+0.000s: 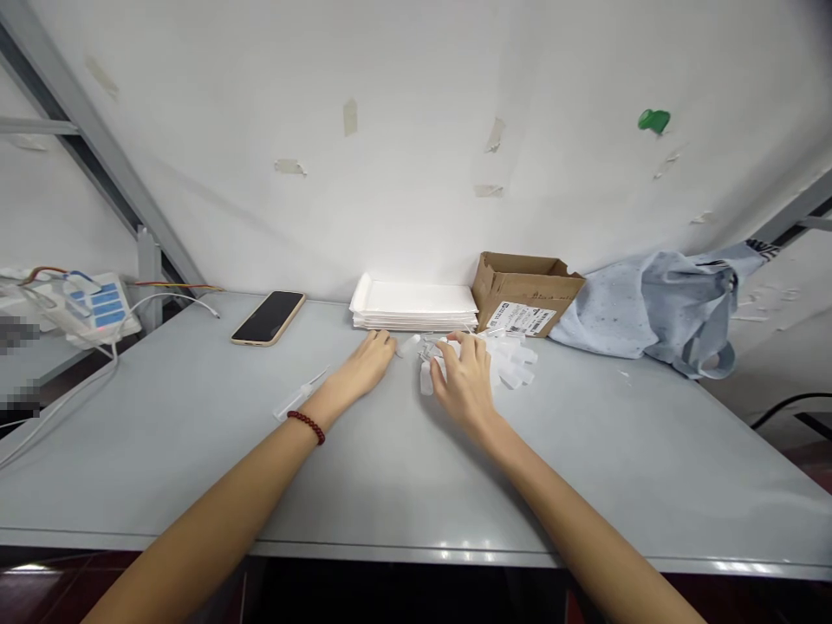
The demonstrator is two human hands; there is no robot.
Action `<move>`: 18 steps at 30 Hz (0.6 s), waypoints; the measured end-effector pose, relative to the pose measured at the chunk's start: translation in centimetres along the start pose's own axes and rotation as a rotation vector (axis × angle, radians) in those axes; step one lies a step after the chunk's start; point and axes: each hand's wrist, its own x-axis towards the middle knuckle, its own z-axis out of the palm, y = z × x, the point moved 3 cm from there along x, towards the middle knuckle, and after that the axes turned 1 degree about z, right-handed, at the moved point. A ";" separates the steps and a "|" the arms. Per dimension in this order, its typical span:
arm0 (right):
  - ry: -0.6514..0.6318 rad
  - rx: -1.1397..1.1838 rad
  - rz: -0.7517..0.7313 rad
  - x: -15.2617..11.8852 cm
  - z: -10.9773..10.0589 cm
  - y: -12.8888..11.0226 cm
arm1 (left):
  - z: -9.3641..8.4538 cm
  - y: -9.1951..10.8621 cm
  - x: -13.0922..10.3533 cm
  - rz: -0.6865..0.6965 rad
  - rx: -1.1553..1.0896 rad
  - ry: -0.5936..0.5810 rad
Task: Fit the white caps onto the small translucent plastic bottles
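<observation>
My left hand [369,362], a dark red bead bracelet on its wrist, rests on the table with fingers bent together. At its fingertips is a small translucent white piece [409,346], seemingly pinched; the thumb is hidden. My right hand [466,378] reaches over a spread of several flat translucent white pieces [513,360], its fingers curved and its thumb apart from the index finger. Small clear bits lie under those fingertips, too small to name. Left of my left wrist lies a slender clear plastic item [295,400] with a thin tip.
Behind my hands stand a stack of white envelopes [416,303] and an open cardboard box [529,295]. A light blue cloth bag [624,308] slumps at the right. A phone [269,318] lies at the left, near a white power strip [100,308] with cables. A wall borders the grey table [403,485].
</observation>
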 end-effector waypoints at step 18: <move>-0.454 0.445 -0.198 -0.9 0.7 -7.5 | -6.6 -4.1 -1.9 -0.324 -0.259 0.271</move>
